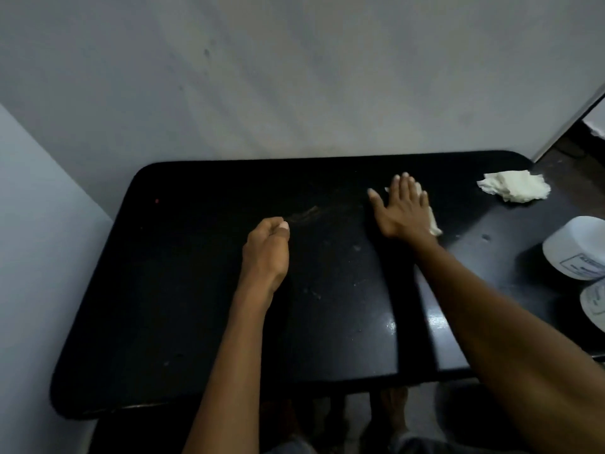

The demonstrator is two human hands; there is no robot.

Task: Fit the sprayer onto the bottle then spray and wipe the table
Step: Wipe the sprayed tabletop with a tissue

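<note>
I see a black table (183,290) pushed against a grey wall (294,77), with its far edge touching the wall.

Right hand (401,209) is flat, fingers spread, palm down near the far edge and right of centre. It presses a white tissue (433,224) onto the surface. Only a strip of tissue shows past the little-finger side and a bit near the fingertips, so this is pressing, not pinching.

Left hand (266,250) is near the middle of the table, curled into a loose fist with the thumb tucked against the forefinger. I can't tell if anything is inside the fist, and nothing pokes out. The wrist looks to rest on the surface or just above it; I can't tell which.

A second wad (514,186) of crumpled white paper lies loose at the far right corner, well apart from the right hand.

White bottle (576,247) sits at the right edge, cut off by the frame, with a printed label facing up. Another white object (594,304) lies just nearside of it, also cropped; I can't tell what it is. I can't make out the sprayer from here.

Faint smears (307,213) show on the surface between the two hands, and there is a glare patch (393,322) near the near edge.
</note>
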